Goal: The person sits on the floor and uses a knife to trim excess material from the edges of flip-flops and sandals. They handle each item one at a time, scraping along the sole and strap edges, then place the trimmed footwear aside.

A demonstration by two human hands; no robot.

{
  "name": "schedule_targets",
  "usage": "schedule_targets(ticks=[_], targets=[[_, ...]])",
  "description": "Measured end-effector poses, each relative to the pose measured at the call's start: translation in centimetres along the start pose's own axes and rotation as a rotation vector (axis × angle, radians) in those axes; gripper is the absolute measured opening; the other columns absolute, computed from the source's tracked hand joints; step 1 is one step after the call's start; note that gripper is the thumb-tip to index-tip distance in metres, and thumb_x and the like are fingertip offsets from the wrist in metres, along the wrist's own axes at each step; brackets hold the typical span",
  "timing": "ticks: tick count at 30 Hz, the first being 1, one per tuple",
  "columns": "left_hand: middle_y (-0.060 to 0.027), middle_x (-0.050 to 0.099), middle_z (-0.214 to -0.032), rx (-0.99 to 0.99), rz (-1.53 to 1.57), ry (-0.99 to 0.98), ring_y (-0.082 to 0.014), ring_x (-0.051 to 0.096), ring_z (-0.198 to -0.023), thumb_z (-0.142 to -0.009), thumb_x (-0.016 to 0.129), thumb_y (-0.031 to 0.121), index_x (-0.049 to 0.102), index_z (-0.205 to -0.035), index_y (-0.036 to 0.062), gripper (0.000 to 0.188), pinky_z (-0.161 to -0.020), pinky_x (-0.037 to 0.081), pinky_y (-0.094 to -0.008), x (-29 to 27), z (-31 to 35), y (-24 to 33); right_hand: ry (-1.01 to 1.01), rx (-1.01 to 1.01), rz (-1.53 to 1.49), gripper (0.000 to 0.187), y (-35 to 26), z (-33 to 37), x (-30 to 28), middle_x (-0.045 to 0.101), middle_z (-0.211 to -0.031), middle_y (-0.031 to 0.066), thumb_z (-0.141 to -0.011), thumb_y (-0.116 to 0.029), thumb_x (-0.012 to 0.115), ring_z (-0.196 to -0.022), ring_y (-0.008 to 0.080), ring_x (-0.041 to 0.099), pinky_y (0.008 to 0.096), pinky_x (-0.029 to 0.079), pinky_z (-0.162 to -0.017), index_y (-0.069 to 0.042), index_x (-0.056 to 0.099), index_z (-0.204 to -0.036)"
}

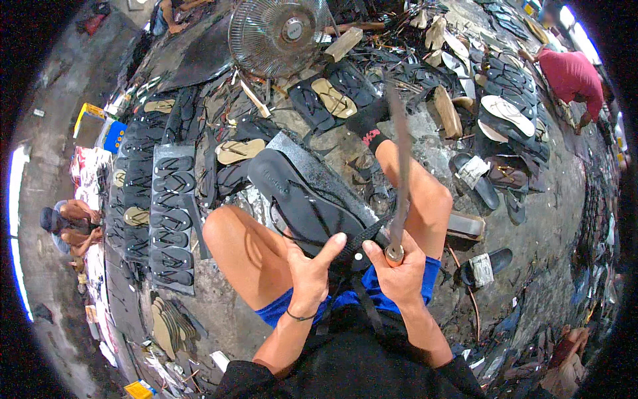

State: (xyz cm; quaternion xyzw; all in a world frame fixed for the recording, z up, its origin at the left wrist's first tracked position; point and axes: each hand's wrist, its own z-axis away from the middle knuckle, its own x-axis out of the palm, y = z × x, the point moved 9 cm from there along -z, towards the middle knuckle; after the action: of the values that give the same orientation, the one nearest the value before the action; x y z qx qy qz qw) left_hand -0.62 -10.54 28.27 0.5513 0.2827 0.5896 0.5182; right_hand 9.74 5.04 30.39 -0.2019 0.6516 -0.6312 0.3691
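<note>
Okay, left hand [310, 269] pinching lower end of black flip-flop [302, 199] at frame centre, thumb on top; right hand [403, 266] wrapped round handle of long knife [403, 159], blade pointing up the frame; grey slab [325, 171] just beside flip-flop; rows of black sandals [174, 219] mid-left, white sandal [508, 116] upper right, fan [292, 30] at top, person in red shirt [571, 75] upper right
</note>
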Motion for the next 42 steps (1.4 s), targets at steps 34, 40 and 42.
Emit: schedule_targets(ticks=[34, 40, 42], targets=[[-0.0048, 0.068, -0.108, -0.336, 0.458, 0.214, -0.0215, 0.068, -0.099, -0.092, 0.063, 0.015, 0.061, -0.112, 0.0068, 0.022, -0.084, 0.059, -0.0387, -2.5, -0.6, 0.7, -0.141, -0.191, 0.349, 0.029, 0.6, 10.1, -5.4, 0.072, -0.097, 0.0153, -0.081, -0.013, 0.076, -0.072, 0.0272, 0.068, 0.0353, 0.055, -0.063, -0.001, 0.069, -0.107], [-0.0061, 0.067, -0.113, -0.285, 0.309, 0.279, -0.0236, 0.066, -0.105, -0.093, 0.061, 0.02, 0.062, -0.114, 0.0064, 0.024, -0.088, 0.058, -0.0412, -5.1, 1.7, -0.8, -0.097, -0.206, 0.474, 0.03, -1.1, 9.9, -6.0, 0.073, -0.096, 0.014, -0.08, -0.009, 0.077, -0.076, 0.0282, 0.069, 0.0356, 0.055, -0.067, -0.003, 0.069, -0.108], [-0.0067, 0.066, -0.117, -0.337, 0.277, 0.375, -0.0245, 0.066, -0.106, -0.093, 0.06, 0.018, 0.059, -0.118, 0.0063, 0.027, -0.089, 0.058, -0.0425, -6.7, 2.8, -1.6, -0.126, -0.153, 0.447, 0.029, -1.6, 9.4, -5.3, 0.073, -0.096, 0.0132, -0.08, -0.01, 0.077, -0.076, 0.0277, 0.069, 0.0355, 0.055, -0.067, -0.003, 0.07, -0.107]])
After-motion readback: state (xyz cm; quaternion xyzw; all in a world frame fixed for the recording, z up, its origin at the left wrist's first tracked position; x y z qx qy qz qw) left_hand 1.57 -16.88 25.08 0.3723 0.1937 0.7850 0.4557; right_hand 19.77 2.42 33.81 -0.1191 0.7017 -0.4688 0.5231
